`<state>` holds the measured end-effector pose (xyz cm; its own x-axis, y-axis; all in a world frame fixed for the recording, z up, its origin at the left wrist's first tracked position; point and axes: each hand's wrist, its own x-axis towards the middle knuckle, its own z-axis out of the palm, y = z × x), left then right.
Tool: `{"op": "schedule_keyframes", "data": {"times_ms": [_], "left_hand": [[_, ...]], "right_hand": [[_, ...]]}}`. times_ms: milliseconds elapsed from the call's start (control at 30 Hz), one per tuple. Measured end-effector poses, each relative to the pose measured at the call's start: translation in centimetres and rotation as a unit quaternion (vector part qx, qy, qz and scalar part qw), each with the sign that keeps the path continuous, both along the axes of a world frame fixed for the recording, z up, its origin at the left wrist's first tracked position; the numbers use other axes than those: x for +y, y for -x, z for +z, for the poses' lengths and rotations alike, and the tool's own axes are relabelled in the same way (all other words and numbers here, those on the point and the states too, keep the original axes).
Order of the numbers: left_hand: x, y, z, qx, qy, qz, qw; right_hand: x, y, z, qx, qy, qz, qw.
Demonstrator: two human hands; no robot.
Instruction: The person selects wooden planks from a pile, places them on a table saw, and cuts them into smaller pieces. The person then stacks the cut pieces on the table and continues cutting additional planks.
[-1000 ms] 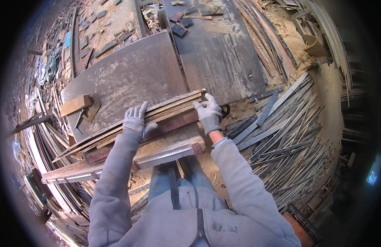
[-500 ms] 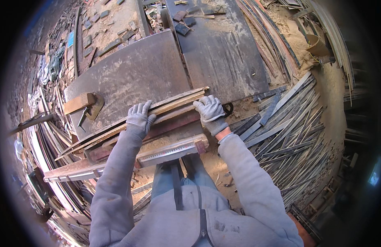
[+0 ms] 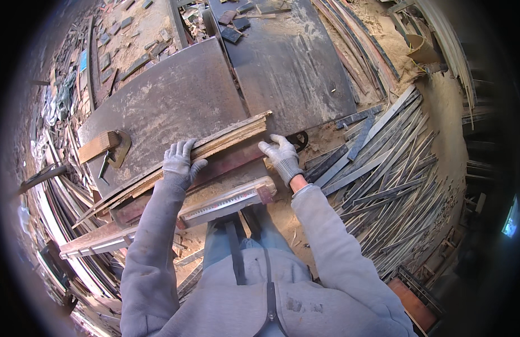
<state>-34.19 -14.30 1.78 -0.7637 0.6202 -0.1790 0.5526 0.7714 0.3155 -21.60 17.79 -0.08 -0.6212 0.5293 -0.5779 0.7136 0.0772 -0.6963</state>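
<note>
A stack of long wooden strips (image 3: 232, 138) lies slantwise over the near edge of the metal tabletop (image 3: 164, 92). My left hand (image 3: 180, 164), in a pale grey work glove, rests on the strips with fingers stretched out and thumb apart. Just off their right end is my right hand (image 3: 283, 156), gloved too, its fingers spread and holding nothing. Closer to my body, a wooden rail with a measuring scale (image 3: 226, 203) runs along the near side. A dark reddish bar (image 3: 229, 161) shows between the stack and this rail.
At the tabletop's left stands a clamp (image 3: 120, 150) with a wood block (image 3: 98, 146). Thin cut strips (image 3: 383, 185) are heaped on the right. Small dark offcuts (image 3: 232, 35) lie on the far metal sheet, and long boards (image 3: 63, 219) are piled at lower left.
My right hand has let go of the strips' right end and opened just beside it. My left hand stays on the strips. The whole view has shifted slightly.
</note>
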Motion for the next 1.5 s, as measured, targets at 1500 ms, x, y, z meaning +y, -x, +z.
{"op": "schedule_keyframes", "data": {"times_ms": [1500], "left_hand": [[0.3, 0.7, 2.6, -0.077, 0.049, -0.052, 0.994]], "right_hand": [[1.4, -0.2, -0.8, 0.246, -0.195, 0.172, 0.934]]}}
